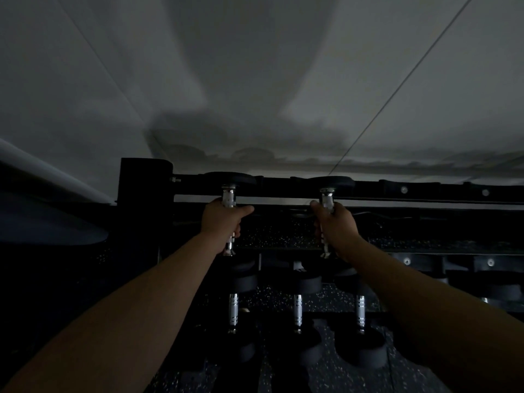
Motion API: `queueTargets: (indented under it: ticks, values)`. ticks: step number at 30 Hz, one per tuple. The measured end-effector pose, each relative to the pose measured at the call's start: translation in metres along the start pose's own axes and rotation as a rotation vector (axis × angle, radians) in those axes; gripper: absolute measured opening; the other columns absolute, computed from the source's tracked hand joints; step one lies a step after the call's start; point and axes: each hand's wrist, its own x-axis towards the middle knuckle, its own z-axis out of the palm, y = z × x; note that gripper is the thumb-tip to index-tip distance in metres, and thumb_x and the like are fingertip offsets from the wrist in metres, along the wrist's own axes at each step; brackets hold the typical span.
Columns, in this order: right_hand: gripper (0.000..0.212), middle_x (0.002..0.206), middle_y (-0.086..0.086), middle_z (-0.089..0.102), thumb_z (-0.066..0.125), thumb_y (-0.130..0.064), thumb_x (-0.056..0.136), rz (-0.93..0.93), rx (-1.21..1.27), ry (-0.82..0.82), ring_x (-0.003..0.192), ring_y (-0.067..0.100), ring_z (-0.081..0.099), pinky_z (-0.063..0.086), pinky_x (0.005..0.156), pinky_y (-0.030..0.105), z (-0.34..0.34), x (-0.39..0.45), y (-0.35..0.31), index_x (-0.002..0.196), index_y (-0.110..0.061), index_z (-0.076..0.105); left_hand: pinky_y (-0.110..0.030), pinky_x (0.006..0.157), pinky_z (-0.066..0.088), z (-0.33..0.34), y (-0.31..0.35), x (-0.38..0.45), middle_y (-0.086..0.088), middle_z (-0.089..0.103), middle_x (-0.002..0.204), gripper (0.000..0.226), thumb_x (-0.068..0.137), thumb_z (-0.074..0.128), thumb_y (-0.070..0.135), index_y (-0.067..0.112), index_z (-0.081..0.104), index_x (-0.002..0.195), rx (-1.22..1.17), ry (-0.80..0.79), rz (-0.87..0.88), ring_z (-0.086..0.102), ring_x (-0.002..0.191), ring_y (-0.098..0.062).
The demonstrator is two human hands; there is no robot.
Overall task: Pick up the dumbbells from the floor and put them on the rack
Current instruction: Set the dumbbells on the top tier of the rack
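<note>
The scene is dim. My left hand (222,221) grips the chrome handle of a black dumbbell (229,180) lying across the top tier of the black rack (425,191). My right hand (334,225) grips the handle of a second dumbbell (330,182) beside it on the same tier. Both far heads sit at the back rail; the near heads are dark below my hands. Three more dumbbells (297,309) with chrome handles lie side by side on the lower tier.
A pale wall rises behind the rack. The rack's black upright post (139,188) stands at the left. Speckled dark rubber flooring (283,299) shows under the tiers. The top rail runs on to the right with bolts (404,189).
</note>
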Motion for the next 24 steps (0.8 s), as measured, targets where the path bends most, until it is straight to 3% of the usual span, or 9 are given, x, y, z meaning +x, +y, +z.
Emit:
queueTargets:
  ticks: [8, 13, 19, 22, 24]
  values:
    - [0.031, 0.067, 0.006, 0.068, 0.063, -0.053, 0.088, -0.019, -0.077, 0.018, 0.041, 0.012, 0.060, 0.049, 0.043, 0.026, 0.003, -0.002, 0.002, 0.088, -0.023, 0.054, -0.023, 0.038, 0.040, -0.002, -0.001, -0.005, 0.003, 0.053, 0.043, 0.037, 0.066, 0.088, 0.023, 0.013, 0.053, 0.072, 0.006, -0.012, -0.002, 0.047, 0.034, -0.012]
    - [0.045, 0.073, 0.007, 0.068, 0.062, -0.057, 0.087, 0.026, -0.093, 0.011, 0.050, 0.018, 0.064, 0.053, 0.049, 0.031, 0.002, -0.005, 0.000, 0.102, -0.015, 0.056, -0.023, 0.038, 0.041, -0.002, -0.002, -0.009, -0.003, 0.057, 0.052, 0.034, 0.068, 0.087, 0.021, 0.008, 0.057, 0.078, -0.014, -0.016, -0.008, 0.048, 0.035, -0.013]
    - [0.063, 0.109, 0.014, 0.065, 0.057, -0.060, 0.088, -0.006, -0.302, 0.015, 0.091, 0.033, 0.067, 0.056, 0.082, 0.048, -0.004, -0.026, -0.010, 0.129, -0.014, 0.047, -0.028, 0.047, 0.050, -0.005, -0.002, -0.018, -0.009, 0.069, 0.082, 0.047, 0.066, 0.088, 0.027, 0.010, 0.059, 0.098, 0.027, 0.043, 0.061, 0.062, 0.056, -0.017]
    - [0.068, 0.139, 0.019, 0.048, 0.055, -0.056, 0.092, -0.096, -0.425, 0.011, 0.118, 0.038, 0.054, 0.048, 0.097, 0.049, -0.011, -0.050, -0.012, 0.142, -0.013, 0.039, -0.037, 0.070, 0.057, -0.010, -0.004, -0.031, -0.009, 0.071, 0.094, 0.047, 0.066, 0.089, 0.028, 0.012, 0.062, 0.101, 0.067, 0.087, 0.175, 0.070, 0.082, -0.025]
    - [0.064, 0.143, 0.019, 0.043, 0.055, -0.050, 0.094, -0.176, -0.499, 0.036, 0.125, 0.038, 0.047, 0.045, 0.101, 0.052, -0.015, -0.064, -0.011, 0.143, -0.010, 0.039, -0.038, 0.078, 0.055, -0.015, -0.002, -0.039, -0.010, 0.072, 0.100, 0.047, 0.067, 0.088, 0.030, 0.010, 0.064, 0.103, 0.116, 0.103, 0.238, 0.069, 0.089, -0.025]
